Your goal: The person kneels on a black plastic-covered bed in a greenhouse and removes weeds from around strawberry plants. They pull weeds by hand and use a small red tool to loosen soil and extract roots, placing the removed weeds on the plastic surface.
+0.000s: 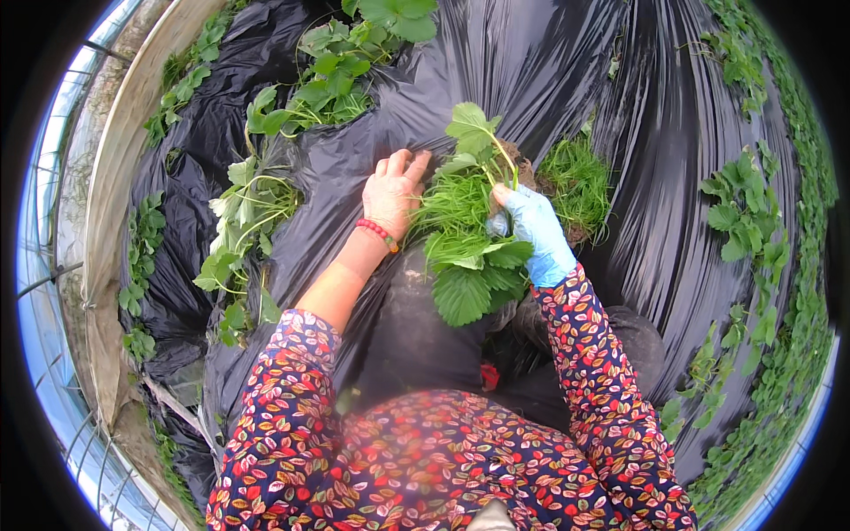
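My right hand (534, 229), in a light blue glove, grips the stems of a leafy strawberry plant (465, 289). Its broad leaves hang below the hand and more rise above it. Fine green grass (451, 202) lies between my hands, against the plant. My bare left hand (392, 192), with a red bead bracelet (376, 233) at the wrist, rests on black plastic film (332, 166), fingers spread beside the grass. Whether its fingertips pinch the film cannot be told. Brown soil (521, 162) shows just behind the gloved hand.
A grass clump (576, 182) grows right of the glove. Strawberry plants (246, 219) stand at left, with others (335, 79) farther up and a row (744, 206) at right. Creased film covers the ground. A pale fabric strip (109, 166) and metal bars (50, 279) run along the left edge.
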`<state>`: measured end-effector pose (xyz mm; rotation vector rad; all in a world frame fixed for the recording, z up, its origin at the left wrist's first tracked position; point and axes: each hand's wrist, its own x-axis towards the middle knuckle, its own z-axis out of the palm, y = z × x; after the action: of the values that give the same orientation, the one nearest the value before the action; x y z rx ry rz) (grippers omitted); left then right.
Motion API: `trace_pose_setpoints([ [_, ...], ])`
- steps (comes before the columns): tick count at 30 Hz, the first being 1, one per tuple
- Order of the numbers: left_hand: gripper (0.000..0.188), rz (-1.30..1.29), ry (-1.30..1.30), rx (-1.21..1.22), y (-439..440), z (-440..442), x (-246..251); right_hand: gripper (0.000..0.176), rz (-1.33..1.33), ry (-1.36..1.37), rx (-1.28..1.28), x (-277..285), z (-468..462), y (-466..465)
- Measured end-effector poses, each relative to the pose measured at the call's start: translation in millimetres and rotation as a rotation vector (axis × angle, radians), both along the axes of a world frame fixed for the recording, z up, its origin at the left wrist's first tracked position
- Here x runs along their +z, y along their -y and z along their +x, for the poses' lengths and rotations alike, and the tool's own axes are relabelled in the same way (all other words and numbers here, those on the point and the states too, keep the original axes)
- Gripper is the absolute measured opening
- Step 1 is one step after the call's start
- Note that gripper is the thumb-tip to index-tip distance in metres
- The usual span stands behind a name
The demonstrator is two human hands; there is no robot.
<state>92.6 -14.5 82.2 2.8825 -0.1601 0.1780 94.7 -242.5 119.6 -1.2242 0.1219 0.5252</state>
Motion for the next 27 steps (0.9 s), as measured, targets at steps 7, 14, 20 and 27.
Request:
trace_pose_setpoints([
  [7,0.052,0.004,0.146,0.062,0,0,-26,0.020,0.314,0.034,-0.214,56,-20,96],
  [14,0.044,0.071,0.108,0.078,-14,-4,-44,0.018,-0.060,0.318,-0.572,132,2,276],
  [20,0.032,0.085,0.083,-0.068,-32,-6,-52,0.016,-0.502,0.110,-0.330,22,-21,268],
  [27,0.033,-1.339,-0.184,0.067,-2,-49,-12,0.013,-0.551,0.012,-0.260,0,-40,217],
])
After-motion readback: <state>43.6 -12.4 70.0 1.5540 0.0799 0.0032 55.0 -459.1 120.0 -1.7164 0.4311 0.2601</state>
